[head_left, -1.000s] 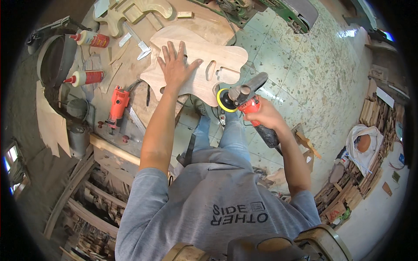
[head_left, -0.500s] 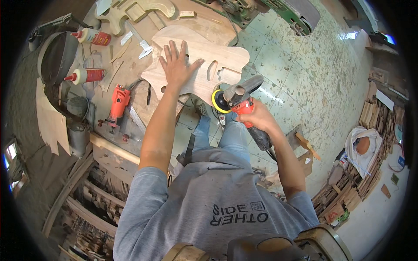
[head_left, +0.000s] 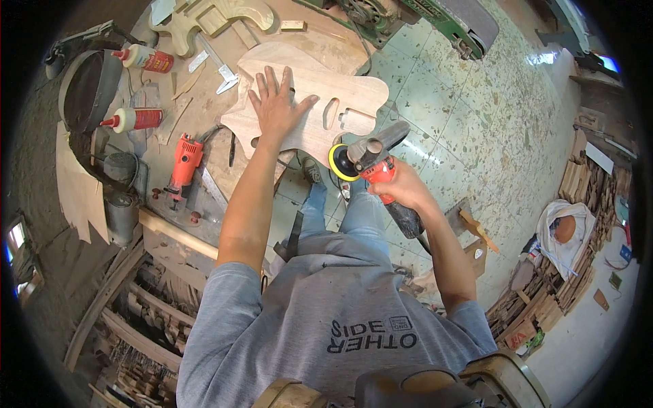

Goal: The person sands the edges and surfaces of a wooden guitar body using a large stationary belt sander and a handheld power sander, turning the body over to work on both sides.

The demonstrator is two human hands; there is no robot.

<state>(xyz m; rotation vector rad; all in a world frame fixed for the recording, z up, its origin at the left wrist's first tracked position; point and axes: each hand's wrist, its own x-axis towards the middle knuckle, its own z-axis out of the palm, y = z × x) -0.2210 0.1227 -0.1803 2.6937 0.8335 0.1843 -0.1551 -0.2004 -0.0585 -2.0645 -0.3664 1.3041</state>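
A pale wooden guitar body with cut-out slots lies on the workbench, its right end reaching past the bench edge. My left hand rests flat on its face, fingers spread. In my right hand is a red and black power sander, gripped round its body. The sander's yellow-rimmed round pad faces the guitar body's near edge; whether the two touch I cannot tell.
On the bench lie a red trim router, two glue bottles, a caliper and another shaped wooden piece. A green machine stands beyond. Wood offcuts are piled at right.
The sander in my right hand has shifted very slightly left. My left hand and the guitar body stay in place.
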